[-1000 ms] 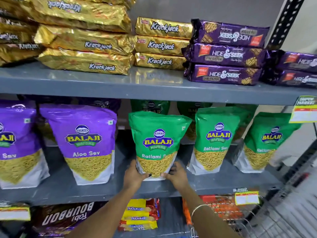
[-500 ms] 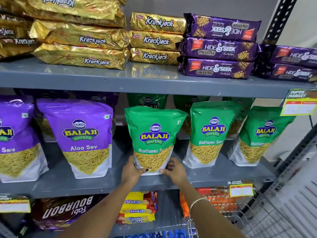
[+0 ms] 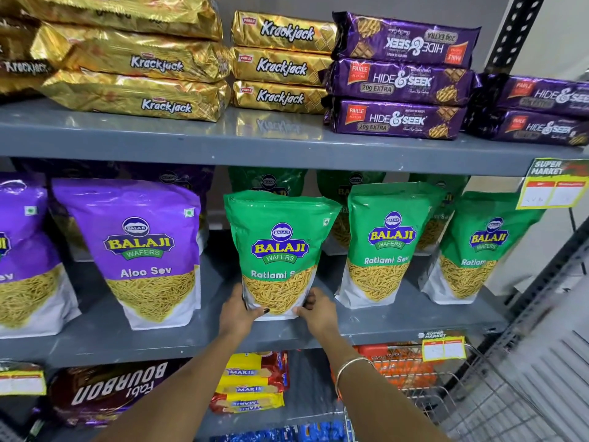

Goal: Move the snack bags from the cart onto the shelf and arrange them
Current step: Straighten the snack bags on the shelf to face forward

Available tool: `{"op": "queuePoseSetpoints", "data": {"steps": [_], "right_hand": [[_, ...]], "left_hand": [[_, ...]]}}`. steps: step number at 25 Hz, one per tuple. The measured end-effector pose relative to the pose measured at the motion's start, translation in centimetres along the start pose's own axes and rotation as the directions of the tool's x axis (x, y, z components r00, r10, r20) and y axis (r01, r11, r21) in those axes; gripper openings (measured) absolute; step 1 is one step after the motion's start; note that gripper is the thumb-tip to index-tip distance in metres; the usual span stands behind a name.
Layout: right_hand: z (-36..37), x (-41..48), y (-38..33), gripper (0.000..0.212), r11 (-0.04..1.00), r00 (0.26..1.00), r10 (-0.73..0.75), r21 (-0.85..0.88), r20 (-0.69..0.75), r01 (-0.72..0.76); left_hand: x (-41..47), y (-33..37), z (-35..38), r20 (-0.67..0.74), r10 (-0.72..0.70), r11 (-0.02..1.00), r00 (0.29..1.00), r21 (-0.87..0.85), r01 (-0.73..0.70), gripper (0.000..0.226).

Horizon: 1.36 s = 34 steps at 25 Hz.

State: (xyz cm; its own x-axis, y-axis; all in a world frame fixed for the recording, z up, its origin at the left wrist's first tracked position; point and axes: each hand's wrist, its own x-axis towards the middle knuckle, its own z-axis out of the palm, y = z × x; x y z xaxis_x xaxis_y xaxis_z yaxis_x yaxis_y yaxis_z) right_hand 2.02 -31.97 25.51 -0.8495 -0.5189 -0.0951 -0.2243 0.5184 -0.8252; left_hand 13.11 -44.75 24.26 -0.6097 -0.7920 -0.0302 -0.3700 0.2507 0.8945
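A green Ratlami Sev bag (image 3: 280, 247) stands upright at the front of the grey middle shelf (image 3: 382, 323). My left hand (image 3: 237, 312) grips its lower left corner and my right hand (image 3: 317, 311) grips its lower right corner. To its right stand two more green Ratlami Sev bags (image 3: 382, 240), (image 3: 478, 247), with others partly hidden behind them. To its left stand purple Aloo Sev bags (image 3: 143, 247), (image 3: 22, 250). The wire cart (image 3: 462, 397) sits at the lower right.
Gold Krackjack packs (image 3: 280, 63) and purple Hide & Seek packs (image 3: 401, 81) are stacked on the upper shelf (image 3: 191, 138). Bourbon (image 3: 111, 387) and Marie packs (image 3: 251, 381) lie on the lower shelf. Price tags (image 3: 554, 186) hang off the shelf edges. A perforated upright (image 3: 510, 30) bounds the right side.
Both hands keep hold of the green bag's lower corners; bag and hands stay put on the shelf. The view has dipped slightly, showing more of the lower shelf.
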Motion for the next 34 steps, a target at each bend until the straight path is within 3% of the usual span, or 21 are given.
{"op": "queuePoseSetpoints", "data": {"steps": [7,9,11,13,15,17,20,22,24,27,29,32,34], "right_hand": [[0.6,0.0,0.0,0.039,1.0,1.0,0.001,-0.013,-0.022,-0.001],[0.9,-1.8,-0.3,0.037,1.0,0.992,-0.006,-0.021,-0.122,0.004],[1.9,-3.9,-1.1,0.026,0.981,0.987,-0.077,-0.19,-0.141,0.05],[4.2,-5.1,-2.5,0.02,0.941,0.988,-0.156,-0.304,-0.006,0.147],[7.5,-5.3,-4.5,0.024,0.951,0.971,-0.174,-0.229,0.163,0.209],[11.0,-5.0,-6.5,0.056,0.971,0.945,-0.17,-0.118,0.278,0.209],[15.3,-3.5,-8.4,0.085,0.984,0.937,-0.169,0.006,0.307,0.176],[17.2,-2.4,-8.7,0.079,0.99,0.949,-0.142,0.03,0.28,0.14],[18.0,-2.2,-9.1,0.068,0.993,0.965,-0.12,0.011,0.233,0.121],[18.1,-2.7,-9.9,0.047,0.992,0.979,-0.12,0.048,0.162,0.114],[18.0,-2.7,-10.2,0.044,0.993,0.982,-0.111,0.053,0.152,0.104],[17.5,-3.6,-10.8,0.064,0.989,0.979,-0.132,0.084,0.156,0.12],[16.7,-4.8,-11.4,0.085,0.972,0.973,-0.219,0.097,0.073,0.212]], "left_hand": [[-0.4,0.0,-0.1,-0.001,0.013,1.0,1.0,0.008,-0.013,0.068],[-2.4,-0.3,-0.6,-0.082,0.058,0.996,0.995,0.071,-0.052,0.064],[-4.7,-1.5,-2.2,-0.223,0.094,0.986,0.97,0.154,-0.06,0.044],[-6.0,-3.4,-4.8,-0.368,0.12,0.98,0.922,0.19,-0.052,0.032],[-5.7,-5.2,-8.3,-0.527,0.057,0.985,0.848,0.169,0.039,0.04],[-4.2,-6.7,-12.5,-0.588,-0.076,0.984,0.805,0.087,0.157,0.06],[-1.5,-8.3,-17.2,-0.429,-0.217,0.972,0.877,-0.009,0.236,0.086],[-0.1,-8.9,-18.4,-0.287,-0.191,0.978,0.939,0.025,0.206,0.076],[0.4,-9.1,-18.3,-0.232,-0.15,0.989,0.961,-0.027,0.147,0.053],[0.8,-9.6,-18.1,-0.267,-0.119,0.992,0.956,-0.079,0.101,0.048],[1.2,-9.8,-18.2,-0.26,-0.13,0.983,0.957,-0.159,0.09,0.049],[0.7,-9.0,-18.3,-0.222,-0.133,0.987,0.966,-0.123,0.108,0.052],[-0.2,-8.5,-18.9,-0.273,-0.074,0.997,0.959,-0.049,0.063,0.058]]}}
